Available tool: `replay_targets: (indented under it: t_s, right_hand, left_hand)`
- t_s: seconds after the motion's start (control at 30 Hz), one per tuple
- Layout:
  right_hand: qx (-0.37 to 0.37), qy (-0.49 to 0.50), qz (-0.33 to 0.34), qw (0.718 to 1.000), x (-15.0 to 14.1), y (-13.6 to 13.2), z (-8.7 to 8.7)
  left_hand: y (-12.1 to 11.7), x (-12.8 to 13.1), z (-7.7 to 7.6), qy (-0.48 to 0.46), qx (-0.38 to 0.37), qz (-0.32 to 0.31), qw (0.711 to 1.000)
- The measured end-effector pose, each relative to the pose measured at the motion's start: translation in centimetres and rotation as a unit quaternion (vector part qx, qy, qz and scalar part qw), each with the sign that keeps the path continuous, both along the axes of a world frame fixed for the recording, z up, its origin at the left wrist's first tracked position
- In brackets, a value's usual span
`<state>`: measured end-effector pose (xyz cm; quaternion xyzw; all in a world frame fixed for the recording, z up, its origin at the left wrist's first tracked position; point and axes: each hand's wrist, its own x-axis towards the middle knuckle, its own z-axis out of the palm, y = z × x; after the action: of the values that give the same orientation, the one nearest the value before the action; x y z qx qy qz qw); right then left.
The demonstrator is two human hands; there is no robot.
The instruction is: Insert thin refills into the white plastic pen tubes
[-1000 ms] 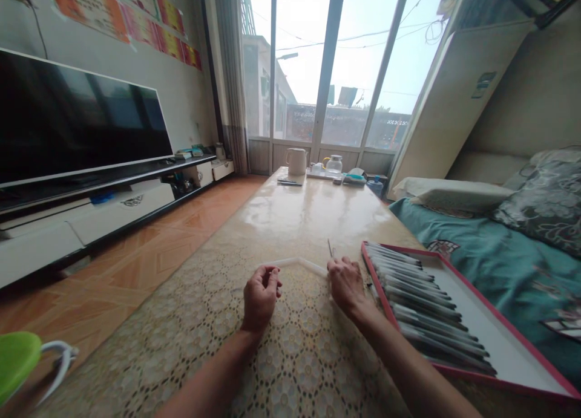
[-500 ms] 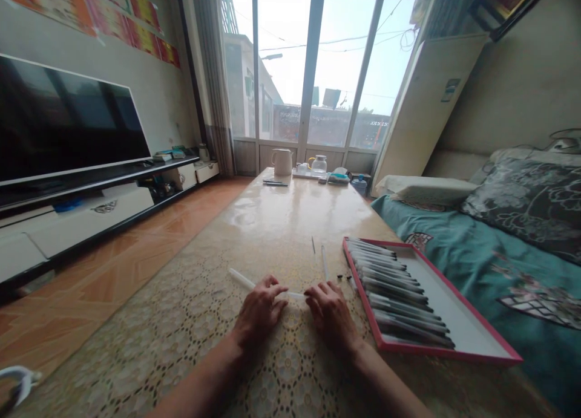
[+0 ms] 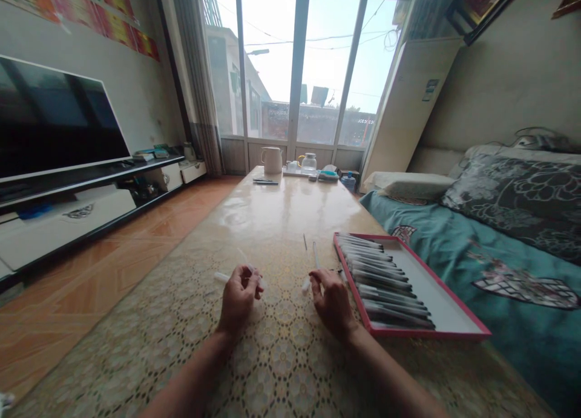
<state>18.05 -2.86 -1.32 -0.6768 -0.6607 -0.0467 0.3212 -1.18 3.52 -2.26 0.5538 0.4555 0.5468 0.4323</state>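
Note:
My left hand is closed on a thin clear tube, like a pen barrel, that points up and away from the fingers. A thicker white tube lies on the table just beyond that hand. My right hand has its fingers bent together, and a small whitish piece shows blurred at its fingertips. Whether they grip it is unclear. Past the right hand lie a clear pen barrel and a thin dark pen refill. Small black bits are partly hidden beside that hand.
A pink-rimmed box with a row of pens sits to the right. At the table's far end stand a beige jug, a glass pitcher and dark sticks. A sofa borders the right side.
My hands have moved apart from the tube between them. My left hand has turned and now holds a thin clear tube pointing upward. The view has swung slightly right.

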Motion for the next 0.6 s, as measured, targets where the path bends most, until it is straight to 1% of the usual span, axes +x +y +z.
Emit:
replay_targets:
  t_s: [0.03, 0.1, 0.2, 0.33, 0.47, 0.6]
  right_hand:
    - [-0.011, -0.004, -0.002, 1.000, -0.2, 0.2, 0.3]
    - [-0.045, -0.019, -0.011, 0.999, -0.4, 0.7, 1.0]
    - [-0.092, -0.043, -0.030, 0.994, -0.1, 2.2, 1.8]
    - [-0.113, -0.077, -0.065, 0.988, 1.1, 5.3, 2.6]
    - [-0.127, -0.104, -0.110, 0.980, 1.3, 8.4, 2.5]
    - [-0.137, -0.124, -0.150, 0.971, 0.7, 10.8, 1.6]
  left_hand:
    - [0.2, -0.1, -0.2, -0.033, -0.015, 0.004, 0.999]
    - [0.6, -0.2, -0.5, -0.070, -0.036, 0.009, 0.997]
    - [0.7, -0.1, -0.7, -0.078, -0.046, 0.001, 0.996]
    - [0.6, 0.0, -0.7, -0.085, -0.045, -0.010, 0.995]
    - [0.5, 0.0, -0.7, -0.081, -0.043, -0.018, 0.996]
    - [0.5, 0.0, -0.8, -0.077, -0.044, -0.015, 0.996]
